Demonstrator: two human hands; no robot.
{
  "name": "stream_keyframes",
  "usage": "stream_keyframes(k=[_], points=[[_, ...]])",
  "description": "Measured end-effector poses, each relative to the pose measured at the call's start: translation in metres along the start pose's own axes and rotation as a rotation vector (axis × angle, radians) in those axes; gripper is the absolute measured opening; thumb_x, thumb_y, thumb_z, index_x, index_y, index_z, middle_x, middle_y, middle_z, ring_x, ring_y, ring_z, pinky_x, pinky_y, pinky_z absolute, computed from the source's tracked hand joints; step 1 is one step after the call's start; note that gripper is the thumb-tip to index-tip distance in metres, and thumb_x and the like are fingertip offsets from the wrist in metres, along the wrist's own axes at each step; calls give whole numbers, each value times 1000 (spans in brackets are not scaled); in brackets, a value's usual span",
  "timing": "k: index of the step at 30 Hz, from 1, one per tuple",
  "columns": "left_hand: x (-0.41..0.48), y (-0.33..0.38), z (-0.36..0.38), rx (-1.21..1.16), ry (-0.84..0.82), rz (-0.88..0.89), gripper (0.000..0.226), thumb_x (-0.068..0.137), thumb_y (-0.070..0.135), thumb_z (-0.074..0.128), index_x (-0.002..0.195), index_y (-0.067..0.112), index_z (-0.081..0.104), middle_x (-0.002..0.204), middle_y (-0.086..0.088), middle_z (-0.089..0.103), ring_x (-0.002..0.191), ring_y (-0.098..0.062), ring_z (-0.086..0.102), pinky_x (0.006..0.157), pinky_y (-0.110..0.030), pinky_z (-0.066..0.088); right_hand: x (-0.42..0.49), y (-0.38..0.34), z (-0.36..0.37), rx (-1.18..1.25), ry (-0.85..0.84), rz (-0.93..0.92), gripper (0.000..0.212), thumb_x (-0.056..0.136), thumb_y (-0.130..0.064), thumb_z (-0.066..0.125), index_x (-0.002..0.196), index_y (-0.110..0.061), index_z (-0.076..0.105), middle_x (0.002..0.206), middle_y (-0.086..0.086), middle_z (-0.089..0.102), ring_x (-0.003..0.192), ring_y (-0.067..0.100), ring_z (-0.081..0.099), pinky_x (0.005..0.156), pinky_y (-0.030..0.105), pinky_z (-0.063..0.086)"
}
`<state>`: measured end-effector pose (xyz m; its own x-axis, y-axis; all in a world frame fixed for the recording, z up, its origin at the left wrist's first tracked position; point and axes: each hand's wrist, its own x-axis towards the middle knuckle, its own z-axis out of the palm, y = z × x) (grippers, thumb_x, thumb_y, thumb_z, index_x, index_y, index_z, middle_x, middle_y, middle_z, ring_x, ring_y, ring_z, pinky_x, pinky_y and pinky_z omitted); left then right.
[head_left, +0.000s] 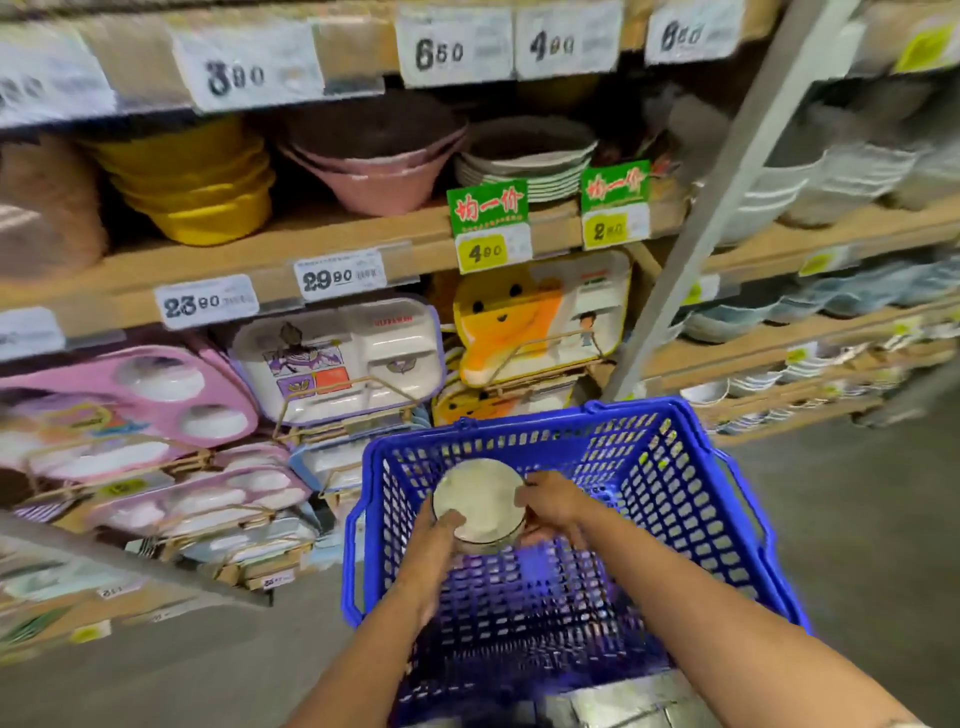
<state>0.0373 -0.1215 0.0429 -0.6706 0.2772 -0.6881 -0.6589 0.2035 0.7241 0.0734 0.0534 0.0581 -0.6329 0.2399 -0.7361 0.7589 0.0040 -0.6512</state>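
Note:
A pale cream bowl (478, 500) is held low inside a blue plastic shopping basket (685, 483), near its far left corner. My left hand (434, 551) grips the bowl's near left rim, thumb on the inside. On the bowl's right edge my right hand (553, 506) pinches the rim, fingers curled under it. Both forearms reach in over the basket's near side. The frame is blurred by motion.
Wooden store shelves fill the left and back: yellow bowls (197, 182), pink bowls (379, 171), stacked plates (524, 166), divided children's trays (337, 358) below. A grey steel upright (727, 197) stands behind the basket. Grey floor lies to the right.

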Motion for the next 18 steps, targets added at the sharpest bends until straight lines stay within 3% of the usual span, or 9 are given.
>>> stream_keyframes(k=[2, 4, 6, 10, 13, 15, 18], points=[[-22, 19, 11, -61, -44, 68, 37, 93, 13, 51, 122, 35, 46, 111, 3, 60, 77, -15, 70, 73, -38, 53, -31, -15, -16, 93, -5, -39, 18, 89, -1, 48, 101, 5, 59, 75, 21, 64, 48, 25, 67, 41, 26, 54], [-43, 40, 30, -159, -100, 134, 37, 89, 15, 54, 122, 31, 51, 119, -3, 59, 98, -23, 65, 75, -43, 55, -62, -29, -36, 152, 23, -86, 10, 87, 0, 50, 88, 3, 59, 70, 22, 63, 45, 27, 65, 40, 26, 52], [-59, 59, 48, -259, -135, 172, 43, 81, 21, 58, 123, 25, 53, 123, -9, 59, 110, -32, 58, 83, -50, 52, -88, -40, -53, 169, 31, -133, 9, 88, -4, 52, 87, 2, 59, 72, 25, 64, 44, 24, 63, 39, 24, 50], [-93, 100, 102, -192, -64, 262, 22, 90, 18, 46, 109, 23, 55, 122, -16, 59, 109, -37, 57, 88, -55, 49, -145, -46, -98, 204, 93, -238, 19, 93, -11, 49, 95, 3, 62, 76, 28, 69, 55, 26, 67, 49, 29, 58], [-125, 121, 154, -160, -103, 338, 26, 90, 20, 42, 112, 20, 56, 119, -16, 61, 105, -36, 59, 74, -45, 53, -184, -38, -139, 217, 196, -350, 19, 98, -19, 49, 93, -5, 61, 65, 19, 68, 55, 23, 66, 50, 27, 57], [-142, 131, 190, -130, -128, 368, 34, 90, 24, 41, 122, 21, 53, 119, -14, 62, 103, -32, 60, 62, -34, 51, -207, -32, -170, 235, 248, -407, 22, 99, -27, 50, 100, -9, 62, 71, 18, 70, 58, 21, 67, 49, 25, 56], [-167, 141, 246, -141, -141, 379, 31, 91, 26, 41, 118, 23, 54, 116, -12, 62, 100, -31, 60, 63, -34, 51, -235, -16, -217, 233, 281, -510, 30, 99, -42, 49, 108, -18, 65, 84, 6, 75, 68, 13, 68, 56, 25, 56]])
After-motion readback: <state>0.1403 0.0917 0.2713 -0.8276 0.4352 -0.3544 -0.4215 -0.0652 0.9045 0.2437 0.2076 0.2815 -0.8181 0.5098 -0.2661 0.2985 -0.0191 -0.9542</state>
